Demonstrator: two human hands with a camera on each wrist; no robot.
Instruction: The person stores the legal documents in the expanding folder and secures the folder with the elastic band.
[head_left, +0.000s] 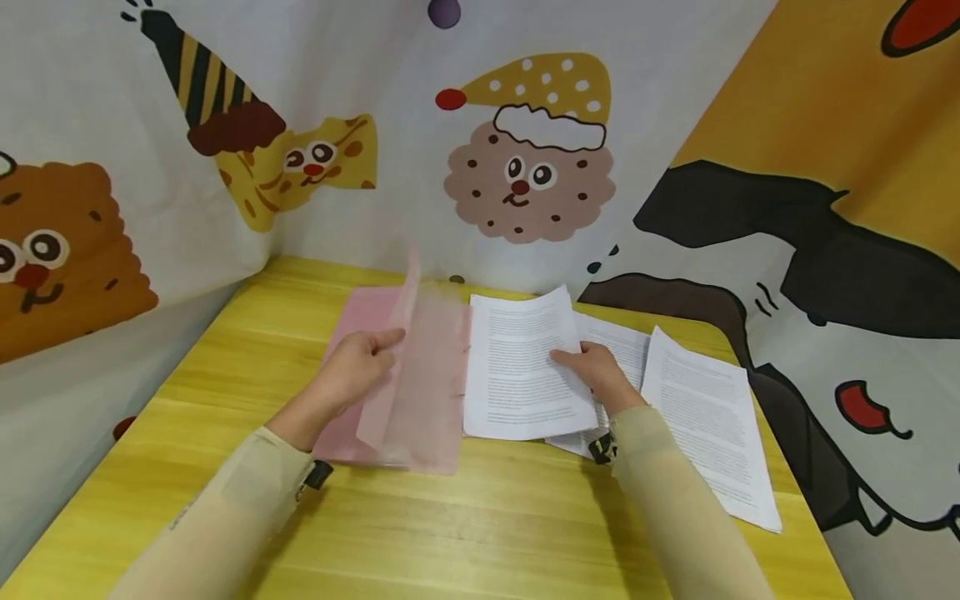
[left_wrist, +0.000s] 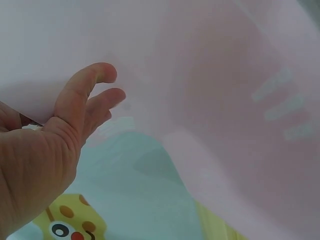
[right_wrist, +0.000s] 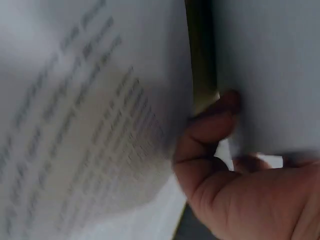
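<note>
A pink translucent folder (head_left: 341,325) lies spread on the table, one thin leaf of it standing partly raised. My left hand (head_left: 348,371) holds the free edge of this raised leaf (left_wrist: 200,125), with the thumb reaching over it. In the left wrist view, bent fingers (left_wrist: 102,75) show against the pink plastic. Right beside the folder is a stack of printed paper (head_left: 517,367), its top right corner slightly lifted. My right hand (head_left: 600,375) grips the stack's right edge, thumb on top. Blurred printed text (right_wrist: 115,115) fills the left of the right wrist view.
More printed sheets (head_left: 630,337) lie partly under the stack and behind my right hand. Another printed stack (head_left: 705,425) rests near the right edge of the yellow wooden table (head_left: 450,533). A cartoon-patterned curtain (head_left: 405,208) hangs behind.
</note>
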